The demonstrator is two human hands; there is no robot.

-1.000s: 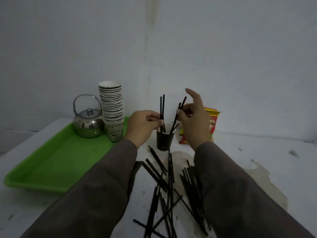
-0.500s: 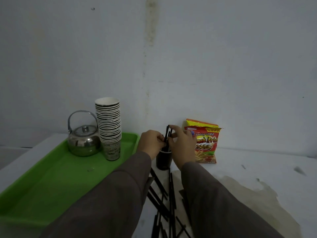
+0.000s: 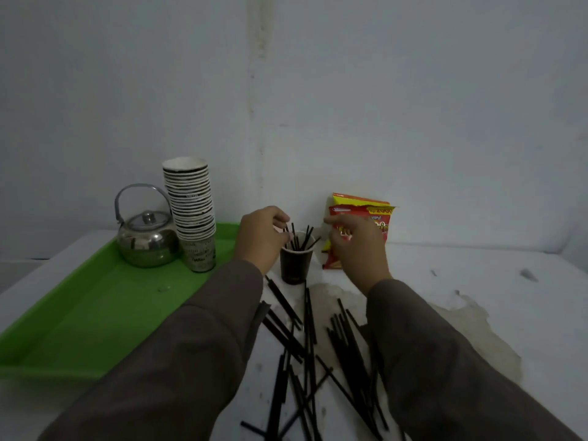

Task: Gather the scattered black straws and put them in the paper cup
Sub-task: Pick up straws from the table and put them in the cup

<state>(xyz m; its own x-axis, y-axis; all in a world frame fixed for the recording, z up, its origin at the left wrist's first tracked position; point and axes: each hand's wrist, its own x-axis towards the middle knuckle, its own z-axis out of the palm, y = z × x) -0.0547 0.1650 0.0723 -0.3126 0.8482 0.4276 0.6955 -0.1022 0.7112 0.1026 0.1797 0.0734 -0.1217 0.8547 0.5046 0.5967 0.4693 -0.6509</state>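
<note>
The paper cup point(image 3: 295, 262) stands upright on the white bench point(image 3: 477, 281), just ahead of the person. A few black straws point(image 3: 300, 240) already stand in it, leaning against the rim.

The left hand point(image 3: 262, 238) sits at the cup's 9 o'clock, touching or nearly touching the rim. Its fingers are curled toward the standing straws; whether they pinch one cannot be told from this view. The right hand point(image 3: 356, 246) hovers at the cup's 3 o'clock, apart from it, fingers loosely spread and holding nothing.

The scattered straws point(image 3: 308, 345) lie at the cup's 6 o'clock, crossed over one another in a loose heap between the two sleeves (many overlap, so no count is offered).

Judged step: a deposit is being finished at the cup, with most of the task outstanding. The next move calls for one or both hands to drop to 6 o'clock, gather several straws, align them into a bundle and stand them in the cup. The cup looks light and could tip under leaning straws, so steadying it is advisable.

Also present: a green tray point(image 3: 95, 313) at 9 o'clock carrying a steel kettle point(image 3: 148, 240) and a stack of cups point(image 3: 192, 214); a red snack packet point(image 3: 366, 218) at 2 o'clock.
</note>
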